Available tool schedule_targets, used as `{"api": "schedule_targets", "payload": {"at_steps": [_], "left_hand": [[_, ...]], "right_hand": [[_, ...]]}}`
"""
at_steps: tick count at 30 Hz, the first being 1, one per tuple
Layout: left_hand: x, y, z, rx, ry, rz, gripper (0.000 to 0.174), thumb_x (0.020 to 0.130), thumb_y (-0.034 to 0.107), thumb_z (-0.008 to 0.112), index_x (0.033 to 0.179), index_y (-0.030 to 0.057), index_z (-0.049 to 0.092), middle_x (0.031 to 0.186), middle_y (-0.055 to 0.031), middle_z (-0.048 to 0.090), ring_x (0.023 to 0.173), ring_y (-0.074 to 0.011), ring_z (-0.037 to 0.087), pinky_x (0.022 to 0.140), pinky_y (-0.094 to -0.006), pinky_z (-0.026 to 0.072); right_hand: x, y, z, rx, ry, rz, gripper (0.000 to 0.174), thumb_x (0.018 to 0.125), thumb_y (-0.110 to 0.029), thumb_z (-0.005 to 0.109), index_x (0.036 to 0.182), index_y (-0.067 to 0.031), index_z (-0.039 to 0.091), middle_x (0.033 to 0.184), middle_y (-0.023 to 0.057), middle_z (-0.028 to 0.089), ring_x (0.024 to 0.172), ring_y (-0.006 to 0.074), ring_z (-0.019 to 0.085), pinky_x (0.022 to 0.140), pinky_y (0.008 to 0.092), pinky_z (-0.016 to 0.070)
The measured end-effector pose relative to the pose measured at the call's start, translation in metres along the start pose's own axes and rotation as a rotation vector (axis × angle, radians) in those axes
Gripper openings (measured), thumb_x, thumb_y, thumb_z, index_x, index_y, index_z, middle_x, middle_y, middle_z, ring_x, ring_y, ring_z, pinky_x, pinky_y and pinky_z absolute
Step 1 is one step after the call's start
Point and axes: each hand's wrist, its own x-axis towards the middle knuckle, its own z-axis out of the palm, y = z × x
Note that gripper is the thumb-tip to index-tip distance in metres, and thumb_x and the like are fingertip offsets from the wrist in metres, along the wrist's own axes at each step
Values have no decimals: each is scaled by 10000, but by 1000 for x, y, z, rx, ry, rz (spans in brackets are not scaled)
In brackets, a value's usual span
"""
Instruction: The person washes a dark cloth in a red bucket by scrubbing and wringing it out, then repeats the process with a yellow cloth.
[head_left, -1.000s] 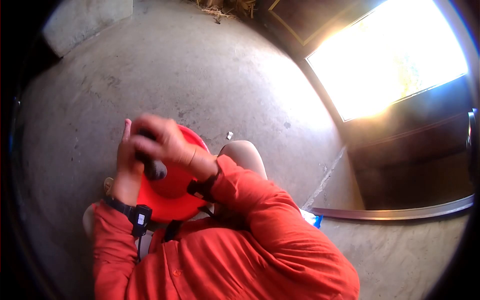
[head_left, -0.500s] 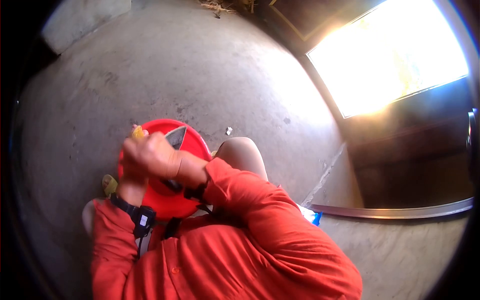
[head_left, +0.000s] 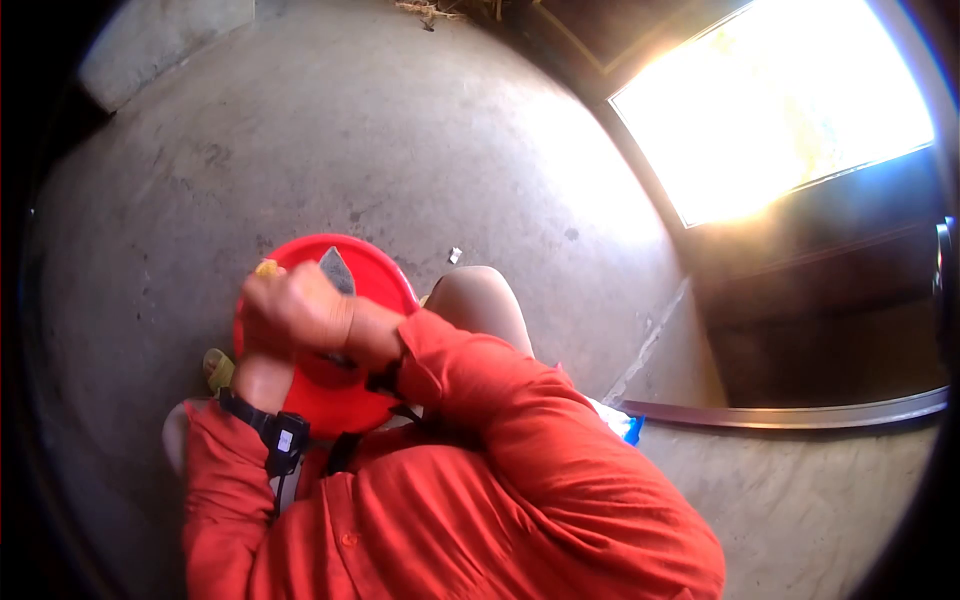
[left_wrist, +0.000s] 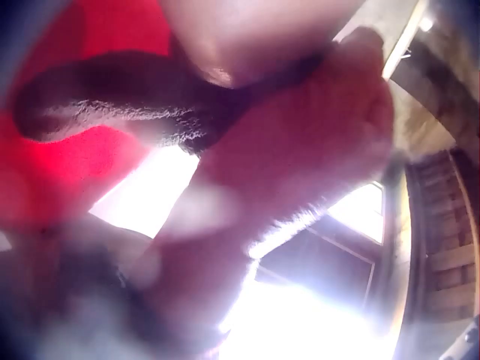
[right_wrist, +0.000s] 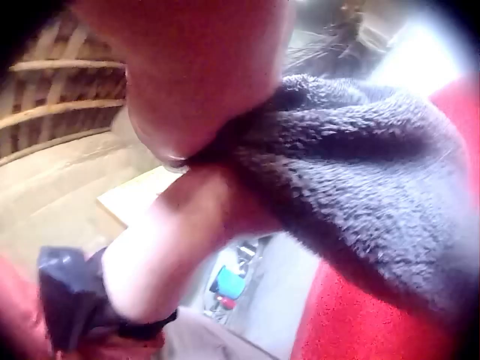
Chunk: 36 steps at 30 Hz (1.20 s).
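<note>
A red plastic basin (head_left: 378, 278) stands on the concrete floor in front of a seated person in an orange-red shirt. Both hands are clasped together over it around a dark grey fleecy cloth (head_left: 336, 271). In the head view the right hand (head_left: 308, 312) lies over the left hand (head_left: 255, 322), and a pointed end of the cloth sticks up above them. A small yellow thing (head_left: 266, 268) shows at the top of the left hand. The left wrist view shows the cloth (left_wrist: 127, 97) stretched across the basin's red. In the right wrist view thumb and fingers pinch the cloth (right_wrist: 360, 172).
A bare knee (head_left: 482, 300) is right of the basin and a yellow-green sandal (head_left: 217, 368) left of it. A bright doorway (head_left: 780, 110) glares at upper right, with a metal sill (head_left: 800, 415) below. A white scrap (head_left: 456, 256) lies on the floor.
The clasped hands have come down and toward the body over the basin. The cloth end that hung below them a second ago now pokes up above them.
</note>
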Motion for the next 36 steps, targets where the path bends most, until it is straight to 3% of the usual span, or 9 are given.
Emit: {"api": "schedule_targets", "payload": {"at_steps": [6, 10, 13, 18, 24, 27, 28, 32, 36], "left_hand": [[-19, 9, 58, -5, 127, -103, 491, 973, 447, 302, 1287, 109, 471, 1266, -90, 528, 1166, -254, 496, 1007, -419, 373], [-22, 19, 68, -13, 290, 91, 523, 969, 492, 358, 1296, 98, 466, 1299, -79, 503, 1213, -230, 450, 1032, -387, 347], [-25, 21, 78, -63, 119, 72, 543, 951, 498, 428, 1287, 72, 464, 1265, -74, 523, 1171, -213, 486, 1008, -350, 371], [-22, 28, 68, 513, 125, 158, 366, 900, 351, 598, 1111, 53, 573, 1047, -25, 599, 968, -123, 552, 872, -284, 427], [-11, 42, 56, 209, 161, 177, 288, 908, 301, 586, 1053, 53, 613, 1030, -41, 639, 953, -156, 601, 864, -305, 469], [-21, 61, 66, 45, 105, 154, 290, 906, 334, 579, 1017, 70, 628, 972, -62, 662, 887, -190, 633, 832, -324, 500], [-23, 68, 64, 19, 109, 167, 292, 906, 342, 573, 1006, 73, 630, 961, -64, 664, 877, -196, 634, 824, -331, 503], [-26, 87, 58, -32, 168, 265, 290, 890, 325, 588, 999, 58, 620, 975, -83, 650, 892, -233, 621, 824, -379, 493], [-27, 82, 66, -46, 302, 276, 328, 867, 293, 625, 1092, 54, 612, 1081, -91, 644, 977, -249, 614, 910, -382, 471]], "right_hand": [[19, 57, -9, 181, -83, 795, 305, 829, -278, 573, 727, 8, 545, 693, 227, 601, 691, 439, 581, 665, 486, 477], [22, 47, -17, 327, -7, 750, 282, 851, -266, 588, 774, 5, 575, 677, 214, 604, 680, 398, 605, 645, 440, 488], [24, 47, -20, 533, 73, 744, 279, 875, -269, 590, 838, 7, 585, 702, 204, 615, 680, 354, 619, 644, 401, 493], [20, 54, -19, 653, 211, 814, 342, 907, -319, 573, 941, 21, 573, 784, 178, 629, 739, 259, 624, 667, 369, 489], [10, 56, -29, 715, 25, 860, 479, 906, -439, 551, 959, 35, 594, 840, 154, 639, 817, 226, 605, 728, 349, 485], [2, 59, -29, 914, -245, 856, 533, 890, -491, 553, 963, 34, 613, 864, 144, 645, 858, 205, 599, 767, 337, 476], [2, 57, -33, 921, -274, 847, 432, 854, -382, 621, 924, 44, 627, 877, 168, 666, 863, 245, 638, 761, 346, 486], [7, 57, -42, 996, -378, 821, 283, 816, -186, 680, 970, 40, 606, 839, 106, 624, 839, 163, 569, 739, 316, 473], [9, 65, -40, 1076, 34, 933, 182, 802, -101, 639, 931, 3, 563, 784, 52, 578, 749, 128, 546, 645, 276, 466]]}}
